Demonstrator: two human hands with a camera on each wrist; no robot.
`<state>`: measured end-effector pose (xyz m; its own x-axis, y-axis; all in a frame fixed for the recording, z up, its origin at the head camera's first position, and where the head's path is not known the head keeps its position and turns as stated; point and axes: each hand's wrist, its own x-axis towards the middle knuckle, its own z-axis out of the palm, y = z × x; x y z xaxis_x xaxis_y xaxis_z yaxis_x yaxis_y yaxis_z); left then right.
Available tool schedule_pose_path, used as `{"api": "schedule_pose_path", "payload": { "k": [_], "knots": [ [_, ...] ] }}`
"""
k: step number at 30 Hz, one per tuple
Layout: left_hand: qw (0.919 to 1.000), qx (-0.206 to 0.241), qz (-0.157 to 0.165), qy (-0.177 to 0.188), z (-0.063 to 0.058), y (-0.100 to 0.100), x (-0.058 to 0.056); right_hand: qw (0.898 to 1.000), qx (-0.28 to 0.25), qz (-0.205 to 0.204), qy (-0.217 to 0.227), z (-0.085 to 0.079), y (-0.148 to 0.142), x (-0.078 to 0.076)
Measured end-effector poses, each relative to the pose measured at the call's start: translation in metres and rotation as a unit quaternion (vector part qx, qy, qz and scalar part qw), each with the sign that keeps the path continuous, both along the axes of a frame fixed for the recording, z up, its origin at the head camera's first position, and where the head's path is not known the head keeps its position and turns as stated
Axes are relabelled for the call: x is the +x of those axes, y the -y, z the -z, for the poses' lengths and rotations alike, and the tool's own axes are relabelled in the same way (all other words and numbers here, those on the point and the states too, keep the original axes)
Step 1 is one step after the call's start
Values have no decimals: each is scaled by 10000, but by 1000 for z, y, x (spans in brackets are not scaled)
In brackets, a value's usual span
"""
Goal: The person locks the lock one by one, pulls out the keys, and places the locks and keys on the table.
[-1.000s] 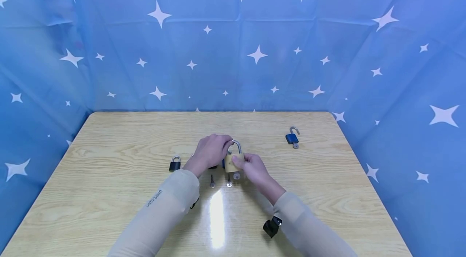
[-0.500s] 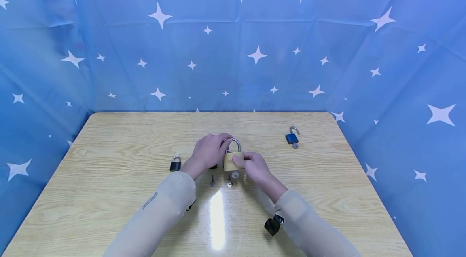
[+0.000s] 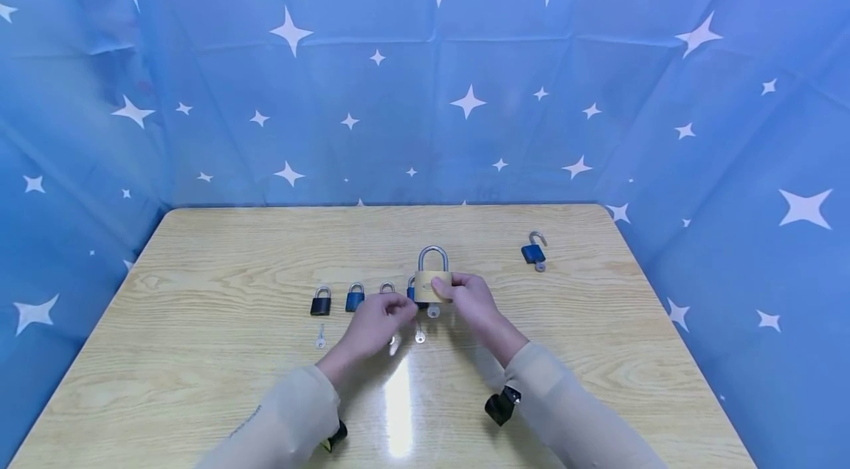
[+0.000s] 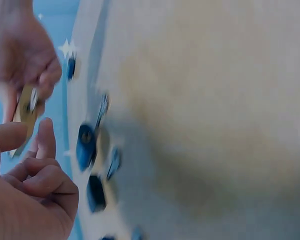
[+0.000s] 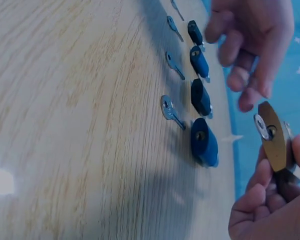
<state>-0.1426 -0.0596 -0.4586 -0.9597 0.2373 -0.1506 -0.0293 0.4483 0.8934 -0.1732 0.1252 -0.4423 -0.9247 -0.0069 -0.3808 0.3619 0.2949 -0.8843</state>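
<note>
My right hand [image 3: 474, 307] holds a large brass padlock [image 3: 423, 293] upright above the table, thumb across its front. Both legs of its steel shackle [image 3: 433, 249] run down into the body. A round-headed key [image 5: 260, 126] sits in the keyhole underneath. Just below and left of the padlock is my left hand [image 3: 377, 323], fingers loosely bent with nothing between them. In the left wrist view its thumb and forefinger are apart, close to the brass body [image 4: 24, 112].
Several smaller padlocks stand in a row, among them a black one [image 3: 321, 305] and a blue one [image 3: 355, 301]. Loose keys [image 5: 167, 107] lie before them. At the back right lies a blue padlock [image 3: 533, 254] with its shackle raised and a key [image 3: 540, 267] in it.
My left hand has left the brass padlock's shackle and come down toward the key side, uncovering padlocks in the row. My right hand has raised the padlock slightly and turned it more face-on.
</note>
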Motion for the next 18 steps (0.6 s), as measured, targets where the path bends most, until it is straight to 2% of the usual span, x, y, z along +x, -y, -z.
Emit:
{"api": "schedule_pose_path", "payload": {
  "k": [4, 11, 13, 18],
  "knots": [
    [9980, 522, -171, 329, 7, -12, 11, 10000, -50, 1, -31, 0, 2, -1],
    [9824, 1403, -955, 780, 11, -29, 18, 9999, -152, 50, 5, -2, 4, -1],
    [9779, 1552, -1113, 848, 9, -32, 19, 9999, -144, 42, -2, -1, 5, -1],
    [9701, 1764, -1402, 900, -5, -38, 22, 9999, -120, 20, -68, 1, 6, -1]
  ]
}}
